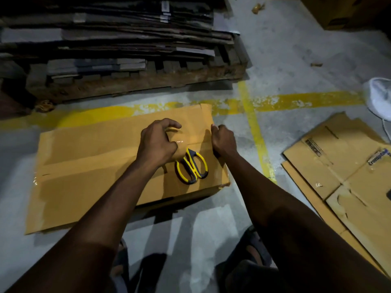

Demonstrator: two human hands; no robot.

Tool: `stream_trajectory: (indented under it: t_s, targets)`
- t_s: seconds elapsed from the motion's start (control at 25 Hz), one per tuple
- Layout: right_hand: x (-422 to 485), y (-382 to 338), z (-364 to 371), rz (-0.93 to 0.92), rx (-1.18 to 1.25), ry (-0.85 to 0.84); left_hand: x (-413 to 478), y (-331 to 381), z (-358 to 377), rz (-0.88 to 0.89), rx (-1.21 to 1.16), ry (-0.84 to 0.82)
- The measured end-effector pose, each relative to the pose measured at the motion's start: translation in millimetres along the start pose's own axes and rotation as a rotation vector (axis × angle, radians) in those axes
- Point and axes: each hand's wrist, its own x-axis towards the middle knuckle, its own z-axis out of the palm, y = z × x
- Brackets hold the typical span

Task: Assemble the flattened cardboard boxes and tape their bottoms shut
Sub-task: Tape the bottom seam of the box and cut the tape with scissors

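A brown cardboard box [84, 166] stands on the floor with its closed flaps facing up. Clear tape [182, 141] runs along the flap seam and glints near my left hand. Yellow-and-black scissors [192, 166] lie on the box, handles toward me, their blades hidden under my left hand [157, 142]. That hand rests claw-shaped on the taped seam, fingers apart. My right hand [224, 140] curls over the box's right edge where the tape ends.
Flattened cardboard boxes [349, 176] lie on the floor to the right. A wooden pallet stacked with flat cardboard [127, 39] stands behind the box. A white bag [378, 96] sits far right. Yellow floor lines [256, 132] cross the concrete. My sandalled foot [254, 248] is below.
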Motion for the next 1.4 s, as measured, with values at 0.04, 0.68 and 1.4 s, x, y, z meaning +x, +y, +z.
stream_trajectory:
  t_s: [0.04, 0.68, 1.4]
  targets:
    - [11, -9, -1, -0.012, 0.003, 0.045, 3, 0, 2, -0.003, -0.007, -0.003]
    - [108, -57, 15, -0.070, -0.112, 0.111, 10, -1, 12, -0.012, -0.125, -0.049]
    - [95, -39, 22, -0.121, -0.372, 0.132, 8, 2, 6, -0.034, -0.110, -0.061]
